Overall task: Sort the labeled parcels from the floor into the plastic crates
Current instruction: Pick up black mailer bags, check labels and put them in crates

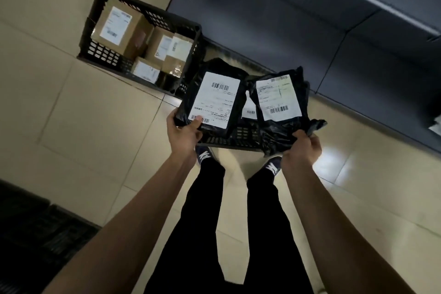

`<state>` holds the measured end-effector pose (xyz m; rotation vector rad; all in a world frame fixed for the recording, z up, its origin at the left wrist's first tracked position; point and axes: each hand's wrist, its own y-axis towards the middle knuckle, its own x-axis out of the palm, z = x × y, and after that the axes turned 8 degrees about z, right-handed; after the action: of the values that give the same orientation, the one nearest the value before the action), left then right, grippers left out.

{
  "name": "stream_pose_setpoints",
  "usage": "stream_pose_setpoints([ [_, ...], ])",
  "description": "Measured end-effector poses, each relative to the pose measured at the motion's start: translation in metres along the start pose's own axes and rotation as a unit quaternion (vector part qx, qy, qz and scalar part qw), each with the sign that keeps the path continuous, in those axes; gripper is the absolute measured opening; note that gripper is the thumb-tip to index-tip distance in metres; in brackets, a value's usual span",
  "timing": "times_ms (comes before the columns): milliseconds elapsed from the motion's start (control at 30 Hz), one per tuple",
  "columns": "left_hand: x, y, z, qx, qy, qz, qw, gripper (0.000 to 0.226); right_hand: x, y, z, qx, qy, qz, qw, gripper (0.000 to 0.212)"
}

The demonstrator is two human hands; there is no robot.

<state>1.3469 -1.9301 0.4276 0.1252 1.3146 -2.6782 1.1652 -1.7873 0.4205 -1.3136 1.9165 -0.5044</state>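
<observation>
Left parcel: flat black plastic mailer bag (216,100) with white barcode label — left hand (182,133) grips its lower corner, above the near black plastic crate (235,137).
Right parcel: crumpled black plastic mailer bag (281,105), white label — right hand (301,150) clutches its bottom edge.
Far black lattice crate (105,51): brown labelled cardboard boxes (121,28).

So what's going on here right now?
A person stands over a black crate, holding two black poly-bag parcels above it. The left hand grips the left parcel and the right hand grips the right parcel. Another crate, further left, already holds cardboard boxes.
</observation>
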Motion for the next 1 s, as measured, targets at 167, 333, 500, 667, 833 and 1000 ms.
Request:
stream_pose_setpoints([
  [167,0.022,0.052,-0.049,-0.023,0.013,0.034,0.999,0.049,0.020,0.056,0.049,0.026,-0.016,0.038,0.999,0.024],
  [333,0.048,0.093,-0.102,-0.047,0.018,0.051,0.997,0.056,0.038,0.116,0.079,0.037,-0.020,0.058,0.997,0.026],
  [500,0.076,0.139,-0.151,-0.056,0.021,0.064,0.996,0.061,0.065,0.178,0.110,0.052,-0.007,0.044,0.998,0.028],
  [667,0.101,0.195,-0.194,-0.068,0.021,0.073,0.995,0.062,0.095,0.230,0.157,0.073,-0.028,0.045,0.996,0.026],
  [833,0.122,0.249,-0.224,-0.070,0.030,0.069,0.995,0.060,0.128,0.275,0.200,0.105,-0.007,0.033,0.994,0.028],
  [1000,0.129,0.288,-0.252,-0.074,0.044,0.056,0.995,0.060,0.148,0.302,0.228,0.130,0.024,0.021,0.991,0.032],
])
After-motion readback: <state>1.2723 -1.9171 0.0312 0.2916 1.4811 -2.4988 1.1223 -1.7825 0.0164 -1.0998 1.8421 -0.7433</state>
